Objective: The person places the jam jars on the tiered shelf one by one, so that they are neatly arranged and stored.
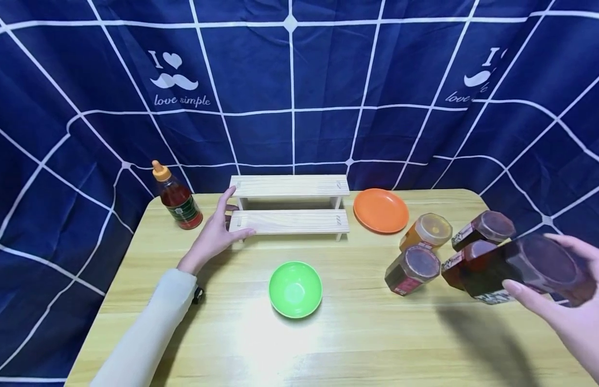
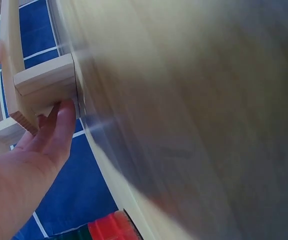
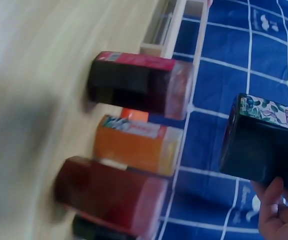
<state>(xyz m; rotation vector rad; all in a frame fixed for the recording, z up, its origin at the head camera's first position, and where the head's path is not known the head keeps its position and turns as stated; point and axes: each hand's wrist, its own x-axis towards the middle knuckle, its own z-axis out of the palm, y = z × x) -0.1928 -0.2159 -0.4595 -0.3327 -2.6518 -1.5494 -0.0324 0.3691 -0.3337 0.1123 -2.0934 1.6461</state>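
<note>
My left hand (image 1: 213,235) grips the left end of a two-tier wooden shelf (image 1: 290,221), thumb on the lower board. In the left wrist view its fingers (image 2: 61,132) curl beneath the board beside a support. At the right, my right hand (image 1: 581,314) holds a dark faceted jar (image 1: 514,269) tilted above the table; in the right wrist view this jar (image 3: 264,140) shows a leaf-patterned label. Near it stand a jar with a pink label (image 1: 412,270), an amber jar (image 1: 427,231), a dark jar (image 1: 484,230) and a partly hidden reddish jar (image 1: 466,260).
A light green bowl (image 1: 295,290) sits in front of the shelf. Right of the shelf lies an orange plate (image 1: 380,210). A red sauce bottle (image 1: 179,201) with an orange cap stands at the left. Blue cloth (image 1: 328,70) hangs behind the wooden table (image 1: 348,344).
</note>
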